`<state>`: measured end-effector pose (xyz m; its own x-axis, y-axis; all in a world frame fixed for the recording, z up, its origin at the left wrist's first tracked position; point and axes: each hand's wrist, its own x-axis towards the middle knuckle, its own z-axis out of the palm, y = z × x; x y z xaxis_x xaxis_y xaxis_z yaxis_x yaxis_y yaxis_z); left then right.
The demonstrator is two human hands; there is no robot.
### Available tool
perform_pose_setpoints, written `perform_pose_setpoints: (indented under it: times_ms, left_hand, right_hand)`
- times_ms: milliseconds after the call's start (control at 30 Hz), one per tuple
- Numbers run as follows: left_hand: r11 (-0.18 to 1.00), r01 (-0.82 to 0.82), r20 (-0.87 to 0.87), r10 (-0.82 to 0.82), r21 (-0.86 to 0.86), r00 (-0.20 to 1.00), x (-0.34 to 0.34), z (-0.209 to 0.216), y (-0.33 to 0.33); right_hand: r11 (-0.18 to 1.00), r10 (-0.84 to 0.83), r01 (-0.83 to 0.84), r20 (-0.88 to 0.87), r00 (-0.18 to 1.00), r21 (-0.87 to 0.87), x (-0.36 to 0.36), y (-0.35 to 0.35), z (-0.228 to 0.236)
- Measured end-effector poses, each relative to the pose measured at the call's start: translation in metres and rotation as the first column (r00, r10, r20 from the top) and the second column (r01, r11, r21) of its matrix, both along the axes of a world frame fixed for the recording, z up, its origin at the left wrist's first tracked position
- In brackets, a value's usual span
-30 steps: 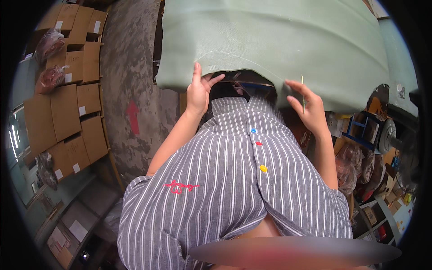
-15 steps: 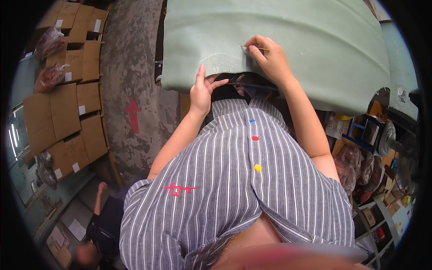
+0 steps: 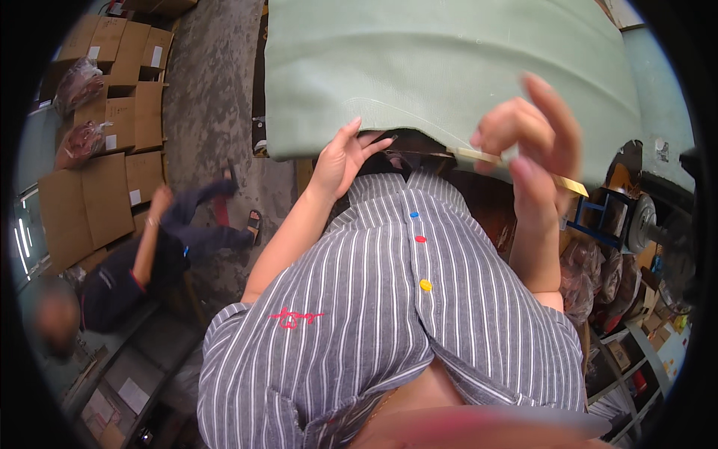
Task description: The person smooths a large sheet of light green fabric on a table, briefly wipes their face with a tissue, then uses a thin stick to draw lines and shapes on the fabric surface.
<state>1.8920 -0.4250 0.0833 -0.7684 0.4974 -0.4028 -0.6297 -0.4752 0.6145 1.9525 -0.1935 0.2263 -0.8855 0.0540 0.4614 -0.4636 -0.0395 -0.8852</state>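
A pale green leather sheet lies spread in front of me, its near edge cut in a curve over a dark gap. A thin white line arcs across it close to that edge. My left hand pinches the near edge, thumb on top and fingers partly under it, two fingertips spread over the gap. Raised at the right of the gap is my right hand, smeared by motion. A slim yellow pen is between its fingers, slanting across the hand, its thin end pointing left.
Stacked cardboard boxes and plastic-wrapped bundles line the left side. A person in dark clothes is beside them. At right are a blue metal frame, a fan, plastic bags and a shelf rack.
My right hand has lifted off the leather with the pen and moved right and nearer me. The white line reaches farther right. My left hand shifted slightly right. The other person moved up into view.
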Motion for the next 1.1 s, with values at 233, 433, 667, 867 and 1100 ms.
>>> perform_pose_setpoints:
  times_ms: [233,433,667,867,1100]
  left_hand:
    - [0.932,-0.271,0.317,0.188,0.243,0.930,-0.022,-0.003,0.030]
    - [0.934,-0.212,0.275,0.132,0.287,0.952,-0.020,-0.005,0.025]
    - [0.932,-0.217,0.288,0.130,0.292,0.949,-0.020,-0.005,0.027]
    - [0.938,0.175,-0.323,-0.272,-0.300,0.906,-0.008,-0.007,-0.008]
    - [0.894,-0.129,-0.062,0.172,0.429,0.983,-0.029,-0.048,-0.018]
  right_hand:
    - [0.960,0.192,-0.116,-0.294,0.936,0.256,0.002,-0.021,0.065]
    - [0.958,0.250,-0.165,-0.406,0.879,0.233,0.005,-0.021,0.061]
    - [0.964,0.234,-0.148,-0.449,0.862,0.219,0.006,-0.014,0.057]
    - [0.969,0.248,-0.219,-0.446,0.860,0.116,0.012,-0.021,0.051]
    - [0.951,0.298,-0.248,-0.346,0.890,0.183,0.013,-0.005,0.061]
